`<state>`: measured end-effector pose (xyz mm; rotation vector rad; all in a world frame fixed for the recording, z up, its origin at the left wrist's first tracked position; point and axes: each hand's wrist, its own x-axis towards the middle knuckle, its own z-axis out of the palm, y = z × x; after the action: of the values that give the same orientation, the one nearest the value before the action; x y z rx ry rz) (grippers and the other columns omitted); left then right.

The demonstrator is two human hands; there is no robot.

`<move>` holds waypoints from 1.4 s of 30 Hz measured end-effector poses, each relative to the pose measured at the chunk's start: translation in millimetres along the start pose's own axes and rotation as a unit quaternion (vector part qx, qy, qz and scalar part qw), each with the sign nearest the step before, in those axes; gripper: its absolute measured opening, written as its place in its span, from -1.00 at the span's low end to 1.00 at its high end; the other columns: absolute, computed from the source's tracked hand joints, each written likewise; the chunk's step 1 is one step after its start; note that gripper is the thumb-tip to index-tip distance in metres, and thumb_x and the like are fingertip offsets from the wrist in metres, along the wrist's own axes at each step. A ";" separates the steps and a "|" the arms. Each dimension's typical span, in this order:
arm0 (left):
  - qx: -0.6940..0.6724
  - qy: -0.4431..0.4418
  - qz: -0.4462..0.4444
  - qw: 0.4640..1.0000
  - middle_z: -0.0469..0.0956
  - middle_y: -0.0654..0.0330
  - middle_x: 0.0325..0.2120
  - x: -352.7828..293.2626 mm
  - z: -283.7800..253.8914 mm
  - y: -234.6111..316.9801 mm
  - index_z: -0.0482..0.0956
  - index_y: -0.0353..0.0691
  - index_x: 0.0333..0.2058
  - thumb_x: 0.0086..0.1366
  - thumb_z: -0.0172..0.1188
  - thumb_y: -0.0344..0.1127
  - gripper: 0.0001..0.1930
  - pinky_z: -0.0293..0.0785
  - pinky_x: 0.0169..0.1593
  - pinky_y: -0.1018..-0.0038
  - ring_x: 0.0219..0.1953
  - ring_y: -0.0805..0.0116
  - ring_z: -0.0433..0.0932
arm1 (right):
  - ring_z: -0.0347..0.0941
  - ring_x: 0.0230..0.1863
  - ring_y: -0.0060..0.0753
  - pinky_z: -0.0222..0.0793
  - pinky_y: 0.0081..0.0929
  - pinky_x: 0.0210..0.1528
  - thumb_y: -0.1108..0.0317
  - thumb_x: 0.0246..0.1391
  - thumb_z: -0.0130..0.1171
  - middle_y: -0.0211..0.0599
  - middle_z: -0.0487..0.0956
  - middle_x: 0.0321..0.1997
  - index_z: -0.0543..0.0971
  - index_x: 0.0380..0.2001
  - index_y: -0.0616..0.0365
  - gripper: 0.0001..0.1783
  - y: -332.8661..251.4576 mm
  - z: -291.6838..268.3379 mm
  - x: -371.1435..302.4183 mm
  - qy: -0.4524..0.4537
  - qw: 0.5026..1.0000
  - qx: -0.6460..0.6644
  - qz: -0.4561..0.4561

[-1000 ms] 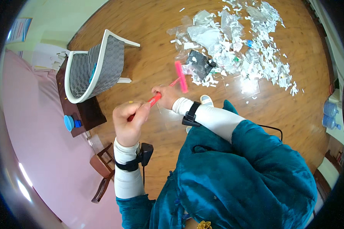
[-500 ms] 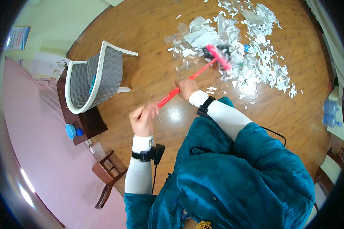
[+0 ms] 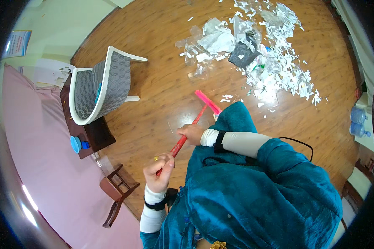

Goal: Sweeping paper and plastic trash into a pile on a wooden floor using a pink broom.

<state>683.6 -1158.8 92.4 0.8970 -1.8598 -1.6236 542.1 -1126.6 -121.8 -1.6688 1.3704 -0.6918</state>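
Note:
A broom with a red handle (image 3: 179, 146) and a pink bristle head (image 3: 208, 102) slants across the wooden floor in front of me. My left hand (image 3: 159, 169), with a ring on one finger, is closed round the upper end of the handle. Farther down, my right hand (image 3: 191, 133) grips the same handle. The broom head is beside my right knee, apart from the main litter. Ahead and to the right lies a spread of white paper scraps (image 3: 274, 68), with crumpled clear plastic (image 3: 198, 40) and a black plastic piece (image 3: 243, 54) among it.
A grey patterned chair with a white frame (image 3: 108, 83) stands left, by a dark table (image 3: 99, 135) holding a blue bowl (image 3: 75, 144). A brown wooden chair (image 3: 117, 193) is nearer, beside pink cloth (image 3: 50, 153). Blue water bottles (image 3: 358, 121) sit at the far right.
Both hands have pulled the broom back toward my body. Its head has left the litter pile, uncovering the black plastic piece, and is now near my right knee.

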 end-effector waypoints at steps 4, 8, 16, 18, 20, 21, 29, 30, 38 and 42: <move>-0.053 0.076 -0.086 0.992 0.32 0.20 -0.71 -1.6 13.4 -44.7 0.25 -0.34 -0.70 0.24 0.07 -0.57 -0.67 0.42 -0.25 0.29 -0.55 0.32 0.39 | 0.52 -0.16 0.00 0.47 -0.08 -0.17 0.42 -0.11 0.18 -0.10 0.59 -0.31 0.52 -0.29 0.10 -0.77 40.1 -3.2 -7.5 -0.017 0.989 -0.097 0.108; -0.118 0.081 -0.054 0.988 0.33 0.20 -0.69 -2.5 30.3 -78.2 0.24 -0.35 -0.70 0.21 0.05 -0.61 -0.68 0.43 -0.13 0.24 -0.52 0.32 0.41 | 0.52 -0.12 0.02 0.47 -0.08 -0.13 0.44 -0.11 0.18 -0.08 0.59 -0.26 0.52 -0.30 0.15 -0.78 53.8 -40.1 -23.1 0.007 0.981 -0.135 0.140; -0.034 -0.080 0.027 0.996 0.35 0.18 -0.68 15.6 16.6 -12.7 0.16 -0.32 -0.71 0.13 0.09 -0.69 -0.65 0.43 -0.21 0.22 -0.52 0.31 0.41 | 0.48 -0.10 0.08 0.45 -0.07 -0.13 0.41 -0.13 0.19 -0.01 0.57 -0.26 0.53 -0.25 0.14 -0.73 13.6 -42.6 -40.2 0.014 0.987 -0.059 0.150; -0.037 -0.084 0.008 0.996 0.36 0.18 -0.67 13.4 23.4 -23.5 0.18 -0.32 -0.71 0.14 0.09 -0.68 -0.66 0.44 -0.20 0.23 -0.51 0.31 0.41 | 0.50 -0.12 0.09 0.44 -0.05 -0.12 0.42 -0.13 0.17 0.04 0.57 -0.26 0.53 -0.24 0.13 -0.72 20.9 -28.0 -44.2 -0.009 0.990 -0.041 0.137; -0.040 -0.085 -0.012 0.995 0.37 0.18 -0.67 13.9 27.5 -37.8 0.19 -0.32 -0.71 0.15 0.08 -0.67 -0.66 0.44 -0.18 0.23 -0.50 0.32 0.42 | 0.51 -0.13 0.09 0.45 -0.04 -0.13 0.43 -0.13 0.17 0.04 0.58 -0.26 0.53 -0.25 0.13 -0.72 33.6 -21.6 -49.5 0.000 0.988 -0.044 0.146; -0.062 -0.056 -0.037 0.996 0.37 0.18 -0.68 16.7 28.8 -45.2 0.21 -0.31 -0.72 0.18 0.08 -0.64 -0.66 0.43 -0.11 0.19 -0.49 0.30 0.44 | 0.53 -0.14 0.09 0.45 -0.03 -0.15 0.44 -0.14 0.16 0.04 0.58 -0.26 0.54 -0.25 0.13 -0.72 38.5 -21.4 -50.1 0.006 0.987 -0.050 0.152; -0.061 -0.042 -0.009 0.997 0.43 0.17 -0.65 22.9 79.0 -72.0 0.31 -0.36 -0.70 0.19 0.06 -0.63 -0.72 0.42 0.06 0.10 -0.46 0.29 0.49 | 0.54 -0.18 0.07 0.46 -0.05 -0.17 0.42 -0.16 0.19 0.01 0.59 -0.29 0.57 -0.35 0.17 -0.80 89.4 -65.5 -71.9 0.132 0.958 -0.156 0.201; -0.032 -0.043 0.011 0.998 0.43 0.17 -0.65 14.7 73.2 -58.1 0.31 -0.36 -0.70 0.19 0.06 -0.63 -0.72 0.43 0.05 0.10 -0.46 0.30 0.49 | 0.53 -0.19 0.06 0.46 -0.07 -0.18 0.43 -0.16 0.20 0.00 0.58 -0.31 0.58 -0.39 0.17 -0.83 73.0 -69.0 -72.0 0.132 0.962 -0.160 0.177; 0.046 0.027 0.117 0.992 0.34 0.19 -0.75 -64.8 27.8 26.7 0.21 -0.32 -0.74 0.10 0.17 -0.66 -0.65 0.49 -0.16 0.25 -0.59 0.28 0.46 | 0.50 -0.22 0.05 0.42 -0.09 -0.22 0.39 -0.13 0.20 -0.06 0.55 -0.35 0.55 -0.41 0.11 -0.86 -20.0 5.7 -41.7 0.129 0.991 -0.034 -0.022; 0.165 0.032 0.142 0.976 0.30 0.15 -0.75 -99.5 41.6 20.8 0.20 -0.31 -0.75 0.08 0.14 -0.63 -0.66 0.45 -0.29 0.35 -0.65 0.23 0.38 | 0.48 -0.30 0.02 0.39 -0.13 -0.25 0.40 -0.09 0.22 -0.11 0.52 -0.39 0.53 -0.30 0.12 -0.78 -28.2 49.1 -39.6 0.028 0.987 -0.002 -0.159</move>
<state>714.4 -1055.0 111.0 0.7581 -2.1362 -1.1237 587.2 -1074.4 -117.6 -1.9056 1.1533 -0.9239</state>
